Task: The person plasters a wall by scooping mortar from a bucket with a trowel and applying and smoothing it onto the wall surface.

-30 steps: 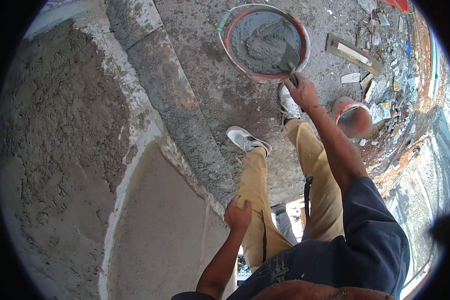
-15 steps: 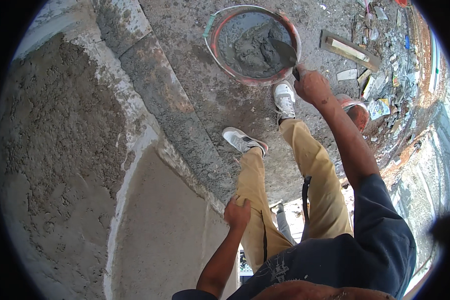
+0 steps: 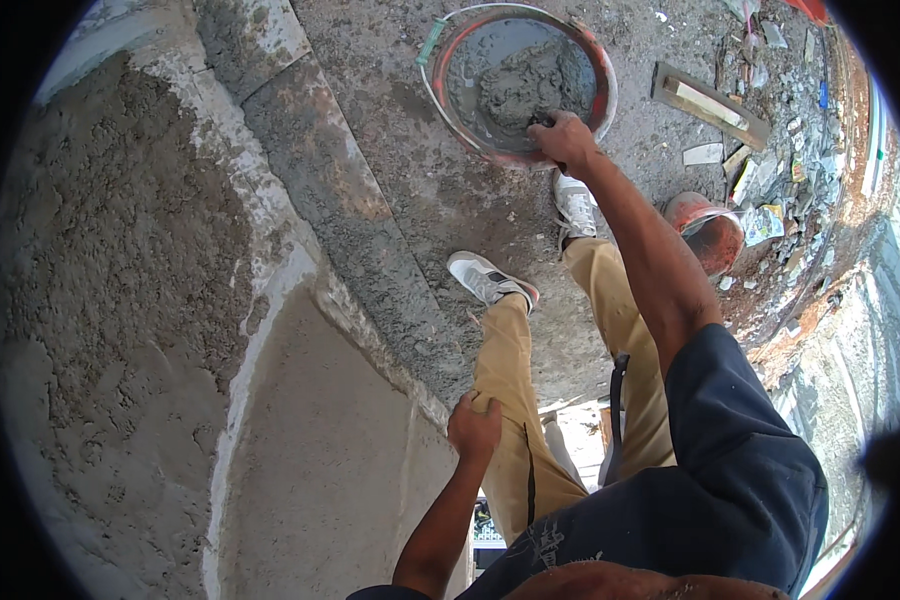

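My right hand [image 3: 570,143] is closed around the handle of a trowel [image 3: 543,118] at the near right side of a red bucket [image 3: 602,62]. The trowel's blade is hidden, apparently down in the bucket. Grey wet mortar [image 3: 522,85] is heaped in the middle of the bucket, with wetter mix around it. My left hand [image 3: 475,425] rests on my left knee, thumb apart from the fingers, holding nothing.
Left of me, a wall has rough wet mortar [image 3: 120,230] beside a smoother section [image 3: 320,430]. A wooden float [image 3: 712,105] lies right of the bucket. A smaller red bucket [image 3: 715,238] and scattered rubble [image 3: 770,165] are farther right.
My right hand has moved left and slightly away from me over the bucket's near rim. The trowel blade, visible before above the mortar, is now out of sight. My left hand stays put.
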Demonstrator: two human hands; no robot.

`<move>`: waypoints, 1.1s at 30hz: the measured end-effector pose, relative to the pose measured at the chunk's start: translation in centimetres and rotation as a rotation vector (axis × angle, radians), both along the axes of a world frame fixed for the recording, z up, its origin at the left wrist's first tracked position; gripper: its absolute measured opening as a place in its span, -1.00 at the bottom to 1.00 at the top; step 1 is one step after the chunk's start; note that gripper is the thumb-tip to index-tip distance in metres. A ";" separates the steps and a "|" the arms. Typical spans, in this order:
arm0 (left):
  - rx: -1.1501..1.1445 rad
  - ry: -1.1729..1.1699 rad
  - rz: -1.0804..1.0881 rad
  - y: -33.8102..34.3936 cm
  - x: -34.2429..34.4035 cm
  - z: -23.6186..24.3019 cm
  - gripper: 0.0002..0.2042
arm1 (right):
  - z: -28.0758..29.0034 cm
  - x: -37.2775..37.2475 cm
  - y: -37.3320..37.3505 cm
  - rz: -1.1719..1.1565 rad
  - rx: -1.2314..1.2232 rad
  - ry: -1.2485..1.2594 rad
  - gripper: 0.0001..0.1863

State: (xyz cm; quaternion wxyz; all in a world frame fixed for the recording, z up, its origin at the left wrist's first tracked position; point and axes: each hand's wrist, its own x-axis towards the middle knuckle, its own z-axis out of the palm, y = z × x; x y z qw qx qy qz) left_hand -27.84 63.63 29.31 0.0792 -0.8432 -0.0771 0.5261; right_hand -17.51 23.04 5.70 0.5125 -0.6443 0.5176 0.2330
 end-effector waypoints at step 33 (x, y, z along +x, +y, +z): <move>-0.015 0.003 -0.026 -0.4 -0.9 0.0 -0.48 | 9.7 -7.5 -0.6 0.571 -0.520 -0.008 -0.59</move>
